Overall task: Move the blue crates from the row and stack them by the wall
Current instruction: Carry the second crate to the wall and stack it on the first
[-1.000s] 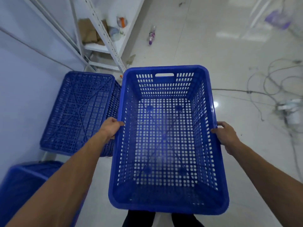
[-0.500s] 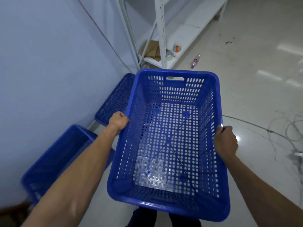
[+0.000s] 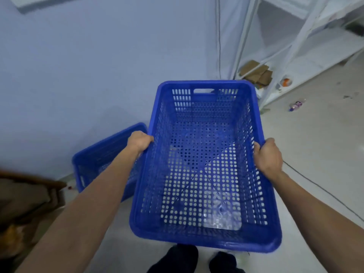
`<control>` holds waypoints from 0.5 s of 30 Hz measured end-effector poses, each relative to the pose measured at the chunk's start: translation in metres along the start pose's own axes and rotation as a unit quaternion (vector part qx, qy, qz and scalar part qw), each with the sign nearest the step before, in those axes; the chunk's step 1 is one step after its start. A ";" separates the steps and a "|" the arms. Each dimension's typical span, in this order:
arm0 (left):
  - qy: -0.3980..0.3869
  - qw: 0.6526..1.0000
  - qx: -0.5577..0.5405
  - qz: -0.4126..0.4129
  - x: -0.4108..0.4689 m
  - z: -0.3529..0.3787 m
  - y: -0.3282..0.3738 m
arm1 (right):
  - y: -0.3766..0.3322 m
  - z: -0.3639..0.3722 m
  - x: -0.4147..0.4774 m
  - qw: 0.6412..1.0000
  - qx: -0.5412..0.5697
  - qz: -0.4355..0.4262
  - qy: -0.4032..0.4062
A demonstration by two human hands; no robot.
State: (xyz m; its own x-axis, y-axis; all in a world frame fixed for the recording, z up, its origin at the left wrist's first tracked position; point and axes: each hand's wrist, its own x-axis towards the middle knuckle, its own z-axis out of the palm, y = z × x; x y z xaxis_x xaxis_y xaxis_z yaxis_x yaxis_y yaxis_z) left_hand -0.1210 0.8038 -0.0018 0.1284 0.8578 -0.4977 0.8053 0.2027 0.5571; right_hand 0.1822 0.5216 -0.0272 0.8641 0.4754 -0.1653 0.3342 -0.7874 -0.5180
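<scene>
I hold an empty blue perforated crate [image 3: 204, 174] in the air in front of me, open side up. My left hand [image 3: 138, 141] grips its left long rim and my right hand [image 3: 267, 154] grips its right long rim. A second blue crate [image 3: 102, 154] stands on the floor by the pale wall [image 3: 98, 66], to the left of and below the held one; my left forearm and the held crate cover part of it.
A white metal shelving rack [image 3: 295, 46] stands at the upper right with cardboard [image 3: 256, 74] and small items on its lowest shelf. A bottle [image 3: 295, 106] lies on the floor. A cable [image 3: 323, 191] runs across the floor at right. Brown wooden furniture [image 3: 25, 194] sits at lower left.
The view has swung left toward the wall, carrying the held crate along. The upside-down crate seen earlier is out of sight, and the crate by the wall sits closer to the middle.
</scene>
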 end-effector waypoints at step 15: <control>0.143 0.942 -0.239 -0.188 0.016 -0.153 -0.187 | -0.263 0.132 -0.014 0.960 -0.118 -0.199 -0.157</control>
State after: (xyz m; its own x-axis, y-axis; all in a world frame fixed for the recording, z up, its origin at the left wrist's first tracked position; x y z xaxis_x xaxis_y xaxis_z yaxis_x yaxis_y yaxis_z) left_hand -0.3586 0.8515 -0.0122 -0.3302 0.7607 -0.5588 0.4010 0.6490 0.6466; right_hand 0.0325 0.7734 0.0005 0.5067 0.8228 -0.2575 0.7224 -0.5682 -0.3940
